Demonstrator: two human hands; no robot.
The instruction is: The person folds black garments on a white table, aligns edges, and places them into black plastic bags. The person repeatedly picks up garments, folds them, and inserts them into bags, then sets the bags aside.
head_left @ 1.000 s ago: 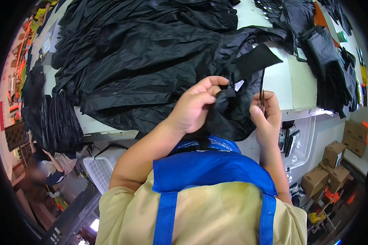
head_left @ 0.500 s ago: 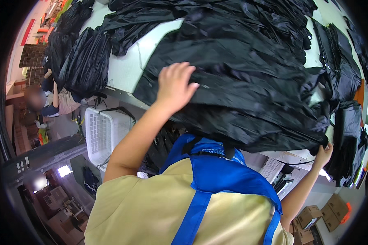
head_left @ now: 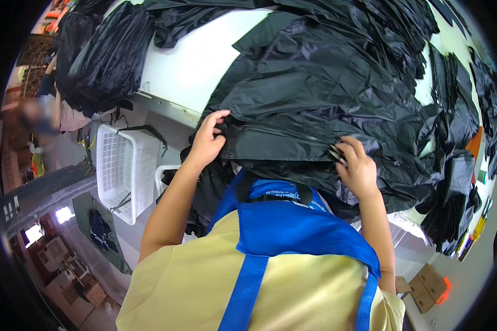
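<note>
A wide sheet of thin, shiny black cloth lies wrinkled over the table before me, its near edge hanging toward my body. Along that edge runs a flatter strip with a seam. My left hand is at the strip's left end, its fingers curled and thumb bent in on the cloth. Over the strip's right end, my right hand is closed on a small metal tool; two thin pointed parts show, but its exact kind is unclear. Part of the cloth under my hands is hidden.
More black cloth is heaped at the far left and stacked on the right. A white plastic basket stands left, below the white tabletop. Cardboard boxes sit at lower right. Another person is at far left.
My right hand has left the cloth's right corner and moved inward with a small metal tool in it. My left hand has come down to the near edge. The edge is now turned into a strip.
</note>
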